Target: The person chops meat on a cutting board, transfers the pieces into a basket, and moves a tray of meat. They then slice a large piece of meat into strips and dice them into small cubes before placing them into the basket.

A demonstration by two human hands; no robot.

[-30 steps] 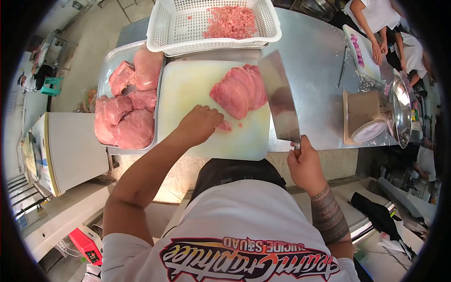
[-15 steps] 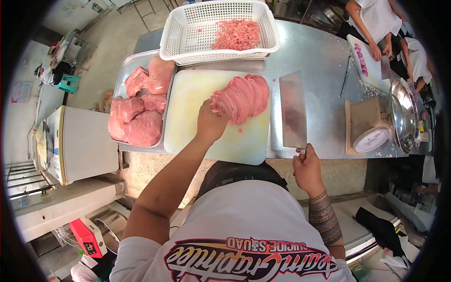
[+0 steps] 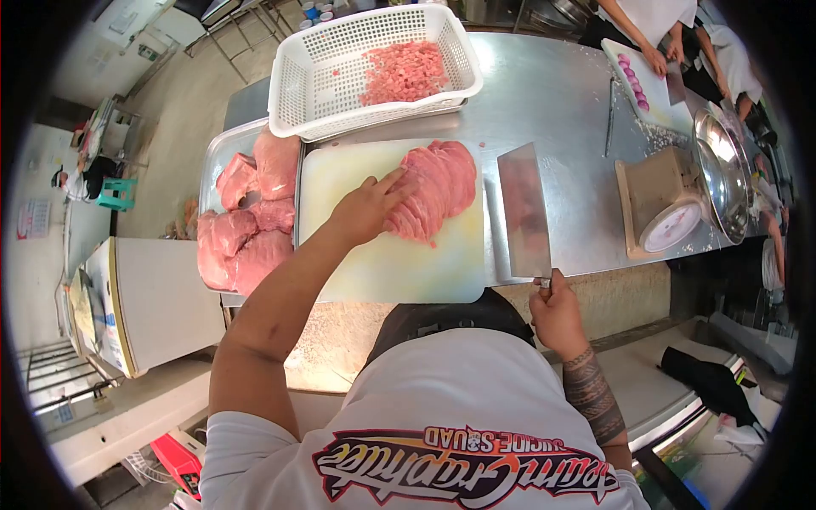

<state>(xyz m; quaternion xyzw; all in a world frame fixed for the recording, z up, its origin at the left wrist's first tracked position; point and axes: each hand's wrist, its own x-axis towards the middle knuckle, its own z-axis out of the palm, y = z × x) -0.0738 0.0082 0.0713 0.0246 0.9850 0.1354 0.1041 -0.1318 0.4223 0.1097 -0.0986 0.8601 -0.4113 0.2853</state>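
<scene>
Sliced pink meat [image 3: 438,189] lies fanned out in overlapping slices on the right part of a white cutting board [image 3: 340,276]. My left hand [image 3: 365,208] reaches over the board with its fingers spread, the fingertips on the left edge of the slices. To the right of the board, my right hand [image 3: 557,316] is wrapped round the handle of a wide cleaver [image 3: 525,212], whose blade points away from me over the metal table. Big raw meat pieces [image 3: 263,251] fill a tray [image 3: 208,161] left of the board.
Behind the board stands a white perforated basket [image 3: 297,93] with diced meat [image 3: 404,72]. A scale [image 3: 659,200] and a metal bowl [image 3: 722,174] are on the right. At the far right, a person's hands [image 3: 663,58] work by a board with purple onions [image 3: 631,81].
My left hand has shifted left along the slices, and its fingers have spread from a more closed pose. The view has turned slightly. My right hand still holds the cleaver.
</scene>
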